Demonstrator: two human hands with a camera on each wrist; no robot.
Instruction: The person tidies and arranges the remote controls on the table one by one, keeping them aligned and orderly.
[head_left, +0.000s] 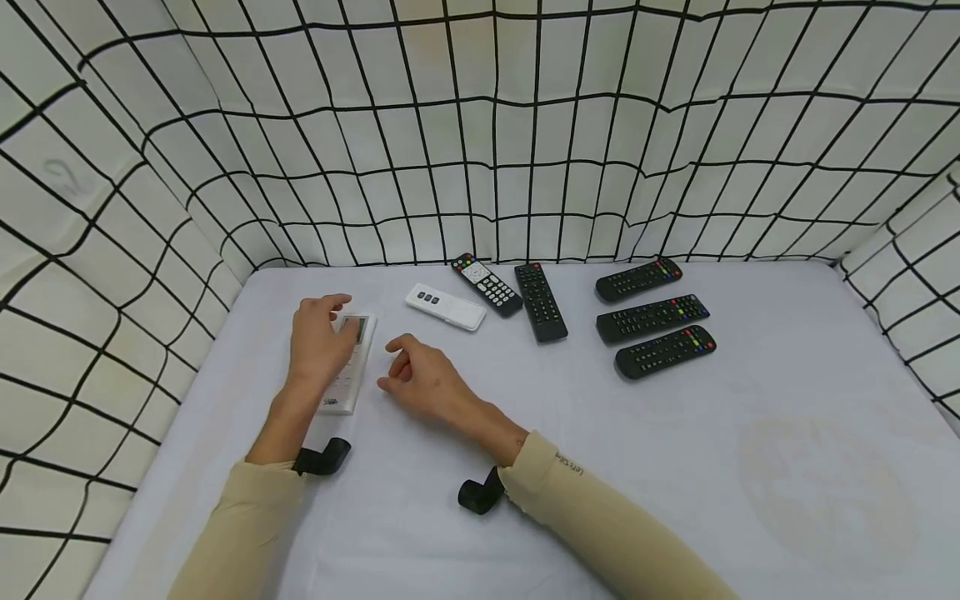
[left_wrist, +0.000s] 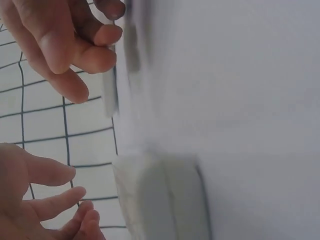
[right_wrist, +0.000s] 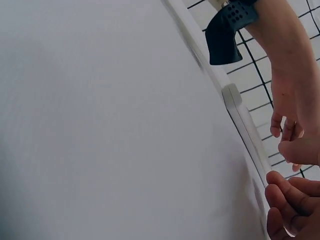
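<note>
The person's left hand, fingers loosely bent and holding nothing, hangs over a long white plastic remote with a dark display, which lies partly hidden below it on the white-covered table. The right hand, loosely curled, also empty, hovers near the remote's right side.

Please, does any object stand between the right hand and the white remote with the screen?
Nothing visible: only bare cloth lies between the right hand and that white remote. In the head view, the left hand partly covers it.
</note>
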